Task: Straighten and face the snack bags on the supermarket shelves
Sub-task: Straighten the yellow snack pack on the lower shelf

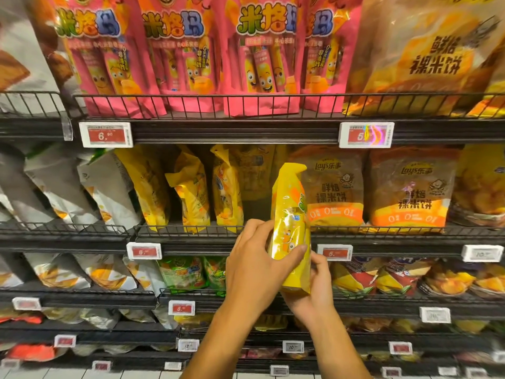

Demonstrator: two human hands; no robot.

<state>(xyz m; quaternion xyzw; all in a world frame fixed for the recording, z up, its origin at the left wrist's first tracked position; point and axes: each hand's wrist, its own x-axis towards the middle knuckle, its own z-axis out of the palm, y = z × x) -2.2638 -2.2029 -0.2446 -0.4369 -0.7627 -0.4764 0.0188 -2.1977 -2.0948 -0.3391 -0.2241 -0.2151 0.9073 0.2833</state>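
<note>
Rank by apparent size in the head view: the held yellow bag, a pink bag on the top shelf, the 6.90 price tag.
1. Pink bag, though cropped at the top.
2. Held yellow bag, nearer the camera, so unsure against the pink one.
3. 6.90 price tag.

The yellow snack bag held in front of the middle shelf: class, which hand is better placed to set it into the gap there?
Probably the left hand: it wraps the yellow bag's middle, nearest the gap. The right hand only cups the bottom.
</note>
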